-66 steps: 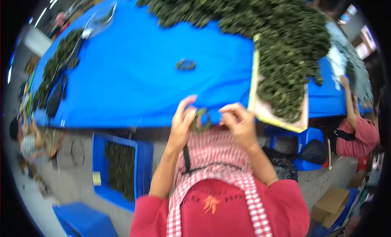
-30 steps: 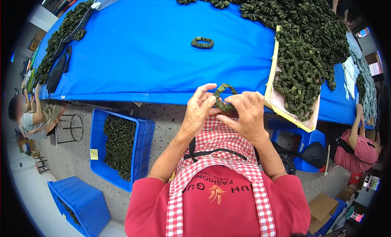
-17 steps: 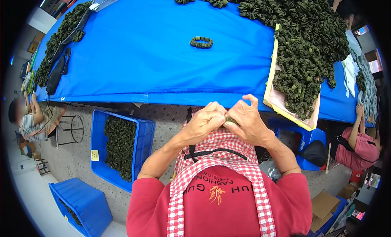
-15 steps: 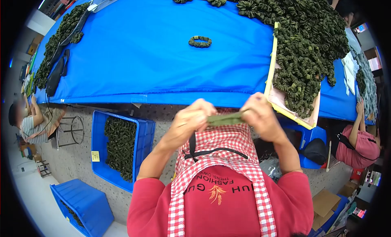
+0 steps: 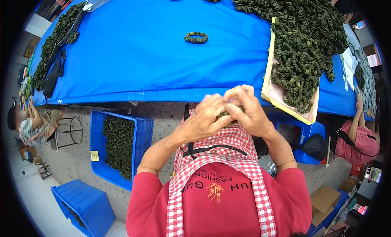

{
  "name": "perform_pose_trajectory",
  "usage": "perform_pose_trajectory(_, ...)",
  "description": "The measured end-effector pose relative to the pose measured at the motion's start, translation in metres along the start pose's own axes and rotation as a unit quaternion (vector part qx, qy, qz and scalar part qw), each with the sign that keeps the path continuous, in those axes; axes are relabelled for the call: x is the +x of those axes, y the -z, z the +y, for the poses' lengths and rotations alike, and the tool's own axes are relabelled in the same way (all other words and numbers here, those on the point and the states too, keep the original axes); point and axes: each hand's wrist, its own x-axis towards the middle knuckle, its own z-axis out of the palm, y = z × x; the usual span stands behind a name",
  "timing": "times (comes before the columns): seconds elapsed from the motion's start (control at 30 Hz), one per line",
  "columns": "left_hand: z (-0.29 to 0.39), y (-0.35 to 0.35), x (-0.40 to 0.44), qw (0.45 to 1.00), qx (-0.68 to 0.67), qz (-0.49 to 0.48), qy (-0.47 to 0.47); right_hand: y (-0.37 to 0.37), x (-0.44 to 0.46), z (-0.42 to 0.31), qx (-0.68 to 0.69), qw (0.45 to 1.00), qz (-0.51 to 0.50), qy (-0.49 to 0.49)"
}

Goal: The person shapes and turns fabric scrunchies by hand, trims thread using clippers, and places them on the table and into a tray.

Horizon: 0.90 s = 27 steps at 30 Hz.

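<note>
A dark green scrunchie is bunched between my two hands, mostly covered by the fingers. My left hand is closed on one side of it. My right hand grips the other side, thumb and fingers bent together. Both hands are close together in front of the checked apron, by the table's near edge. Farther off on the blue tabletop, a single scrunchie lies as an open ring.
Many scrunchies fill a yellow-rimmed tray at the right and heap behind it. Blue crates stand on the floor at the left, one full of scrunchies. One person works at the left, another at the right.
My hands have come together. The scrunchie, stretched between them before, is now bunched up and mostly hidden. The view has shifted slightly.
</note>
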Motion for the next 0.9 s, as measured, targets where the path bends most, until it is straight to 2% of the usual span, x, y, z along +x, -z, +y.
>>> perform_pose_trajectory(0.07,-0.003,0.000,-0.003,0.999,-0.031,-0.037,0.012,0.000,-0.004,0.004,0.002,1.000,0.003,0.014)
perform_pose_trajectory(0.13,-0.020,0.003,-0.021,0.973,-0.227,-0.022,-0.017,0.006,-0.017,0.024,0.207,0.972,0.050,-0.101)
perform_pose_trajectory(0.2,-0.034,0.008,-0.028,0.914,-0.403,-0.006,-0.051,0.012,-0.018,0.040,0.401,0.890,0.096,-0.196)
perform_pose_trajectory(0.23,-0.032,0.007,-0.030,0.914,-0.403,-0.008,-0.047,0.010,-0.018,0.038,0.405,0.888,0.097,-0.197)
perform_pose_trajectory(0.37,-0.015,-0.003,-0.021,0.939,-0.302,0.002,0.163,0.007,-0.005,0.013,0.289,0.935,0.051,-0.199)
perform_pose_trajectory(0.4,-0.012,-0.006,-0.016,0.939,-0.302,0.004,0.162,0.005,-0.001,0.013,0.288,0.935,0.050,-0.199)
perform_pose_trajectory(0.43,-0.009,-0.007,-0.010,0.973,-0.201,0.017,0.114,0.002,0.004,0.013,0.141,0.985,0.051,-0.090)
perform_pose_trajectory(0.47,-0.007,-0.008,-0.003,0.993,-0.095,0.031,0.067,-0.001,0.009,0.014,-0.009,0.998,0.050,0.024)
perform_pose_trajectory(0.5,-0.005,-0.008,0.002,0.999,0.012,0.043,0.019,-0.004,0.014,0.014,-0.158,0.977,0.048,0.138)
perform_pose_trajectory(0.53,-0.004,-0.008,0.003,0.991,0.121,0.054,-0.029,-0.006,0.015,0.014,-0.299,0.920,0.045,0.247)
perform_pose_trajectory(0.57,-0.003,-0.007,-0.001,0.991,0.121,0.054,-0.026,-0.006,0.014,0.015,-0.297,0.921,0.045,0.247)
perform_pose_trajectory(0.6,-0.001,-0.005,-0.006,0.997,-0.025,0.068,-0.021,-0.002,0.011,0.017,-0.159,0.975,0.051,0.148)
perform_pose_trajectory(0.63,-0.001,-0.003,-0.011,0.982,-0.171,0.079,-0.018,0.003,0.008,0.019,-0.017,0.997,0.057,0.046)
perform_pose_trajectory(0.67,0.000,-0.002,-0.015,0.945,-0.315,0.084,-0.013,0.007,0.004,0.021,0.126,0.988,0.064,-0.060)
perform_pose_trajectory(0.7,0.000,-0.003,-0.017,0.886,-0.455,0.090,-0.008,0.010,0.000,0.021,0.263,0.948,0.066,-0.165)
perform_pose_trajectory(0.73,-0.001,-0.007,-0.016,0.884,-0.458,0.094,-0.011,0.013,0.000,0.022,0.258,0.950,0.061,-0.167)
perform_pose_trajectory(0.87,-0.020,-0.015,-0.015,0.801,-0.580,0.150,-0.017,-0.002,0.005,0.028,0.293,0.940,0.059,-0.164)
perform_pose_trajectory(0.9,-0.023,-0.017,-0.015,0.800,-0.580,0.151,-0.017,-0.004,0.005,0.027,0.293,0.940,0.057,-0.164)
